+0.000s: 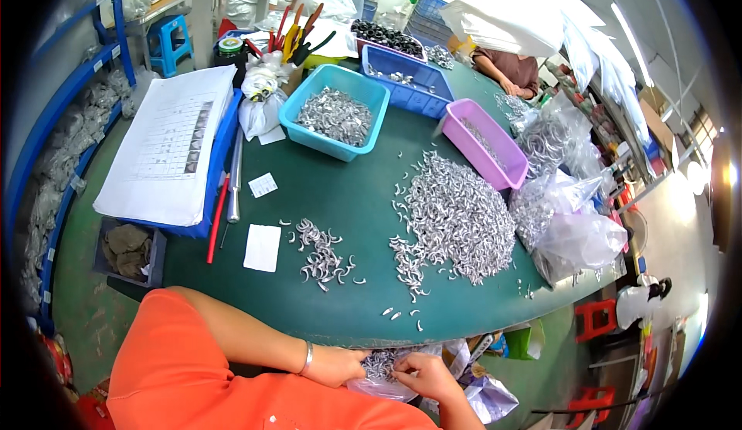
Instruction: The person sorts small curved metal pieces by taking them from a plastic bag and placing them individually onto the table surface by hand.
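Observation:
Below the table's near edge, a clear plastic bag (376, 388) full of small curved silver metal pieces (379, 363) lies open at my lap. My left hand (337, 366), with a bracelet at the wrist, is curled at the bag's left side, its fingertips partly hidden. At the right side of the bag, my right hand (427, 376) has its fingers bent and pinched together over the pieces; what is between them is too small to make out. On the green tabletop (340, 190) lie a large heap of similar pieces (456, 217) and a smaller pile (323, 254).
A turquoise bin (334, 146) of metal parts, a pink tray (487, 146) and a blue crate (408, 94) stand farther back. Filled plastic bags (572, 233) line the right edge. Papers (166, 144) and a red rod (219, 217) lie left. Another person (510, 71) sits at the far side.

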Demonstrator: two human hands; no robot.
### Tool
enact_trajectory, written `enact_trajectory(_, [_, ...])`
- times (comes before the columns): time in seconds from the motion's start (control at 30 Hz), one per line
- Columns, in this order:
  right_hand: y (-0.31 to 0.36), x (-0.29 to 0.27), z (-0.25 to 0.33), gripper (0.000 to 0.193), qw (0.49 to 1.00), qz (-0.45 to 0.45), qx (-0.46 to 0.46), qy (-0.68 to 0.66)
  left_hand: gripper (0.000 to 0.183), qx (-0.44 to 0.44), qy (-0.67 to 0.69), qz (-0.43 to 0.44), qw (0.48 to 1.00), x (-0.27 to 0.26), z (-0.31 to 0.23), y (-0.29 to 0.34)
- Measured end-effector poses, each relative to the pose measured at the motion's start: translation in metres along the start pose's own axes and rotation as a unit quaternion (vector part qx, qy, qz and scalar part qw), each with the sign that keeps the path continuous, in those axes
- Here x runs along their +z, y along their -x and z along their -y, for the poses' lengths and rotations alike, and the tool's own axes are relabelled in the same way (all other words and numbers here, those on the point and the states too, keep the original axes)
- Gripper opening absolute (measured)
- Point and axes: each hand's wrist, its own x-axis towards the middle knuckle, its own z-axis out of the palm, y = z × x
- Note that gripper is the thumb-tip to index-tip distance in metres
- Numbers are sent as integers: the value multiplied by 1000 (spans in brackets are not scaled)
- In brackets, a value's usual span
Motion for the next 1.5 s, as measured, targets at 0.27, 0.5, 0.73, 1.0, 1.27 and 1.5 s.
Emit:
enact_trajectory(0.27, [-45, -27, 39, 17, 947, -293, -124, 43, 21, 7, -43, -11, 999, -6, -3, 4])
enact_trajectory(0.5, [-58, -14, 29, 22, 928, -317, -44, -192, 21, 52, -24, -75, 996, -4, 3, 10])
enact_trajectory(0.73, [-53, -8, 23, 29, 909, -316, -22, -272, 21, 38, -5, -57, 998, 1, 1, 9])
enact_trajectory(1.0, [-49, -4, 17, 30, 892, -300, -32, -337, 20, 34, 7, -56, 998, -1, -1, 10])
enact_trajectory(1.27, [-55, -9, 16, 15, 920, -282, -32, -270, 21, 43, -3, -73, 996, -5, 4, 12])
enact_trajectory(1.5, [-96, -35, 47, 8, 912, -39, 69, -402, 27, 41, 4, -12, 999, -5, -1, 6])
